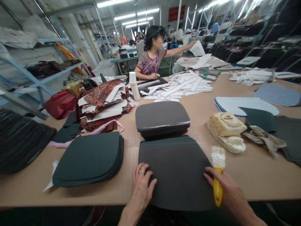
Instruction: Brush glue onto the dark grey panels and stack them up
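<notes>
Near stack, dark panels (178, 175): probably light, stiff; best taken by side edges. Left hand (141, 183): open, resting on left edge. Right hand (227, 185): gripping brush (218, 180).

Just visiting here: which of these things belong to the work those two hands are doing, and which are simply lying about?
Seemingly in the work:
dark panel, left hand on it
yellow-handled brush, in the right hand
probably the green panel stack alongside

Apparently just lying about:
patterned red fabric pile
red bundle
pale bottle
crumpled rag
</notes>
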### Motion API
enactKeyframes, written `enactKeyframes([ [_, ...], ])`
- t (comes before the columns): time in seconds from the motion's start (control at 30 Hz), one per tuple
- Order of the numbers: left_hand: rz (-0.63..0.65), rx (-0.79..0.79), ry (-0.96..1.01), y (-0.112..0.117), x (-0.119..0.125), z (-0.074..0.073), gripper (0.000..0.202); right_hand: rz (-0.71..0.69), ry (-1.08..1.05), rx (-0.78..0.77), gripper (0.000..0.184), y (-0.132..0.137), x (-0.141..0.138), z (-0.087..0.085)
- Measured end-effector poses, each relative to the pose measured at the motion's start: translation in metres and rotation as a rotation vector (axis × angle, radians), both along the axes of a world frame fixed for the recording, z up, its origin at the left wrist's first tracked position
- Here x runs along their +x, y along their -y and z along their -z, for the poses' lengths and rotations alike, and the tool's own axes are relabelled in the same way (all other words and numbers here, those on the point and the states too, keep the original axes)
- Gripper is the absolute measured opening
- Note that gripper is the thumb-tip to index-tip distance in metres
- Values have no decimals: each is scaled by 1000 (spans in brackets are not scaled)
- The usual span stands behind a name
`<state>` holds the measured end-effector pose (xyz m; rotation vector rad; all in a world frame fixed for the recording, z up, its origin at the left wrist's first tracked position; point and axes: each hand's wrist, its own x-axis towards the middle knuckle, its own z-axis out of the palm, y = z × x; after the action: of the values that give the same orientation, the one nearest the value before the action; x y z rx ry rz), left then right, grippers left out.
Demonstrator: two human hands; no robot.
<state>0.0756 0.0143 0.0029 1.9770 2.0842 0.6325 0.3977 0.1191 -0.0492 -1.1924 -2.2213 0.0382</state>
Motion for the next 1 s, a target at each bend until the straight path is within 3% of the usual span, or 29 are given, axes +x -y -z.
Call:
enactKeyframes([
  [0.17, 98, 22, 1, -59, 42, -2, 37, -84, -124, -49, 28, -20, -41, -10],
  [0.33, 148, -103, 27, -97, 71, 9, 50, -238, -147, -75, 35, -36, -75, 11],
  [0.53, 100, -161, 16, -100, 70, 14, 63, -245, -42, -118, 38, -38, -72, 34],
  [0.7, 32, -144, -75, -93, 54, 15, 73, -248, -16, -48, 34, -38, -69, 41],
  [0.87, -130, -97, -270, -76, 26, 25, 64, -247, -33, -69, 35, -40, -70, 32],
  [1.0, -152, -11, -381, -71, 15, 36, 63, -215, -67, -117, 31, -36, -92, 7],
])
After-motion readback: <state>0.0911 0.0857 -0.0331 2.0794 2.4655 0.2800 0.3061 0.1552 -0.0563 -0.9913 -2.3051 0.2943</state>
